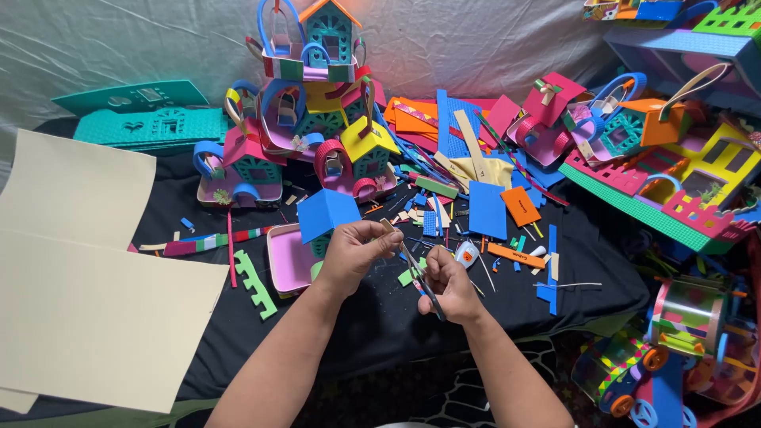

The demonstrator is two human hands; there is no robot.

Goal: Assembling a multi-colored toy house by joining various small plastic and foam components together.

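Cream card sheets (79, 301), 2, at left; teal foam panels (143, 119) behind; stacked foam houses (305, 111); loose coloured foam scraps (476, 158); green notched strip (254, 284); foam vehicle with orange wheels (674, 349) at lower right; black cloth (372, 317) beneath

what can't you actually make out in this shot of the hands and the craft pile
Head view only:
- Scissors: handles hidden inside the right hand.
- Beige strip: its lower part is covered by the left hand fingers.
- Wheeled foam model: cut off by the bottom edge.
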